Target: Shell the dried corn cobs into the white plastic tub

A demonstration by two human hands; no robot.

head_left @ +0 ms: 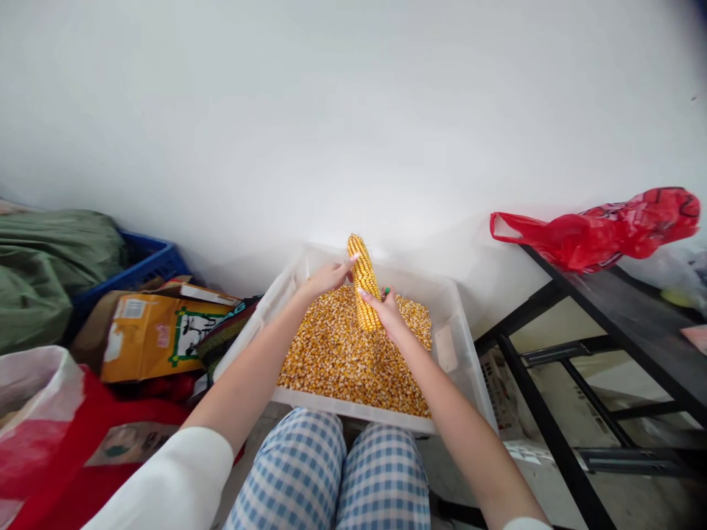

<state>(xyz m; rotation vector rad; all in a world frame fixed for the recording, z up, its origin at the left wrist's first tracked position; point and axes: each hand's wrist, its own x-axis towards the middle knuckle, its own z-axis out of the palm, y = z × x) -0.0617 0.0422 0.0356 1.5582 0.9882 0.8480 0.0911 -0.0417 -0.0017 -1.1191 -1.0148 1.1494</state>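
A yellow corn cob (363,280) stands nearly upright over a translucent white plastic bin (458,324) filled with loose yellow kernels (342,361). My left hand (327,277) grips the cob near its top from the left. My right hand (389,311) holds the lower part of the cob from the right; a small green object peeks out beside its fingers. The bin rests in front of my knees, which are in blue checked trousers (336,471).
A black metal table (618,309) stands at the right with a red plastic bag (602,228) on it. At the left are an orange cardboard box (149,335), a blue crate (141,269), green fabric (44,265) and a red-and-white bag (49,419). A white wall is behind.
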